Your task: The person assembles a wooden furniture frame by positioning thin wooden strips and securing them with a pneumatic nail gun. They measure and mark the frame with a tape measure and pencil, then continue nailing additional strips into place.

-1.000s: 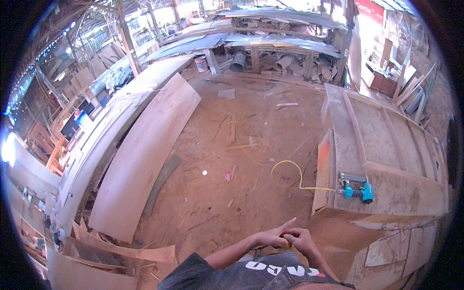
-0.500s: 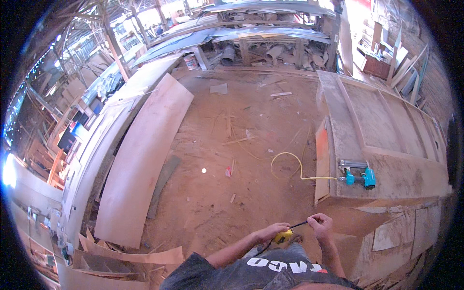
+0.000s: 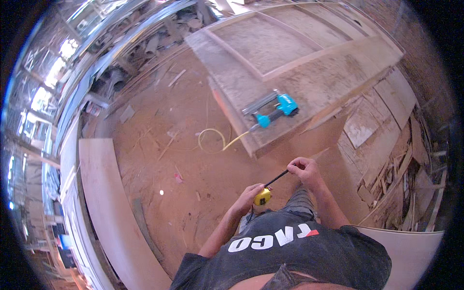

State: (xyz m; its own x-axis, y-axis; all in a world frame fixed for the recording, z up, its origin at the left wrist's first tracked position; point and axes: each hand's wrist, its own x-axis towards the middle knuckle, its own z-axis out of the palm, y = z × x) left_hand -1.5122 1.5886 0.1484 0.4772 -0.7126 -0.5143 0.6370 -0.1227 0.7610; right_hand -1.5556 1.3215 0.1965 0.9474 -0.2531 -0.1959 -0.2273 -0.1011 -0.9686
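My left hand [image 3: 250, 195] is closed around a yellow tape measure [image 3: 262, 196], held in front of my waist. A short dark strip [image 3: 277, 179], which looks like its blade, slants up to the right from the case. My right hand [image 3: 305, 171] pinches the strip's far end between thumb and fingers. Beyond my hands, a teal air nail gun [image 3: 275, 110] lies on the near corner of a large wooden panel [image 3: 309, 82] with battens on it. Neither hand touches the gun or the panel.
A yellow air hose [image 3: 208, 129] loops from the nail gun over the dusty floor [image 3: 159, 169]. A long plywood sheet [image 3: 106, 188] lies at the left. Wood scraps [image 3: 386, 169] and loose boards are piled at the right, and stacked sheets [image 3: 116, 38] stand at the far left.
My view has swung to the right, so the panel and nail gun now sit nearer the middle. Both hands still hold the tape measure and its strip much as before.
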